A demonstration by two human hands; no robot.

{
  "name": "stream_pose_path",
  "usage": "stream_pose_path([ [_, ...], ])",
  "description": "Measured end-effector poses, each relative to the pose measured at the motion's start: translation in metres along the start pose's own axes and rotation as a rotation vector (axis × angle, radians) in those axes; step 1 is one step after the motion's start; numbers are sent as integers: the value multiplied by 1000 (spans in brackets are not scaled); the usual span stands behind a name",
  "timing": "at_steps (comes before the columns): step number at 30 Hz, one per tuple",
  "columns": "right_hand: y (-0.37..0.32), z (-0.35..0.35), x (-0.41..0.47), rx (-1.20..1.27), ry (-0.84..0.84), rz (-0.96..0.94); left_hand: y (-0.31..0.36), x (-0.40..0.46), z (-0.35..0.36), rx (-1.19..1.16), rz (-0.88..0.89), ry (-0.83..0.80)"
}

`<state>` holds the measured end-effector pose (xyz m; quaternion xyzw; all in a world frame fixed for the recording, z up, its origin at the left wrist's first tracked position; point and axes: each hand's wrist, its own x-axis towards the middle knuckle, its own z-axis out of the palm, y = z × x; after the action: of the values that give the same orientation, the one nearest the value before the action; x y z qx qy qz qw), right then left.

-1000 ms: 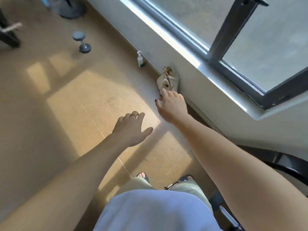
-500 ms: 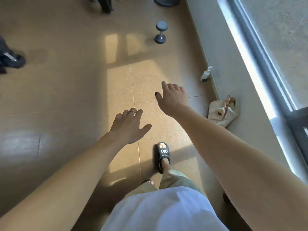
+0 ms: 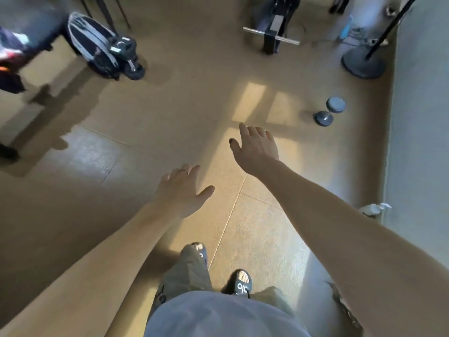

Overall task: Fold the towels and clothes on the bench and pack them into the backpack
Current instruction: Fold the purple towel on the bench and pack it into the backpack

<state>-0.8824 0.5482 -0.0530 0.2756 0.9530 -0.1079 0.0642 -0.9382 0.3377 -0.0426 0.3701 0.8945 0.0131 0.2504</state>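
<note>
A dark backpack (image 3: 97,45) with grey trim stands on the floor at the upper left, leaning by a bench. Blurred dark and white clothes (image 3: 11,54) hang over the bench (image 3: 36,27) at the far left edge. My left hand (image 3: 181,190) is stretched out in front of me over the floor, fingers straight and spread, holding nothing. My right hand (image 3: 256,148) reaches a bit farther forward, also with straight fingers and nothing in it. Both hands are far from the backpack and the clothes.
A grey dumbbell (image 3: 329,114) lies on the tan floor at the right. A fan base (image 3: 363,63) and a black stand (image 3: 272,36) stand at the back. A spray bottle (image 3: 374,209) lies by the right wall. My sandalled feet (image 3: 240,282) are below.
The view has swung left, away from the window and the beige bag, bringing the backpack and bench into sight. Both hands stay outstretched and hold nothing.
</note>
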Motion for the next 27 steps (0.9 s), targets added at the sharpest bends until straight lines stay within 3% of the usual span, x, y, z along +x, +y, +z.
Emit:
stream_pose_path([
  [5, -50, -12, 115, -25, -11, -118, -51, 78, -48, -73, -78, 47],
  [13, -143, -25, 294, -53, -26, -156, -161, 211, -140, -109, -115, 56],
  [27, -264, -66, 594, -57, -22, -321, -301, 434, -287, -42, -191, 118],
])
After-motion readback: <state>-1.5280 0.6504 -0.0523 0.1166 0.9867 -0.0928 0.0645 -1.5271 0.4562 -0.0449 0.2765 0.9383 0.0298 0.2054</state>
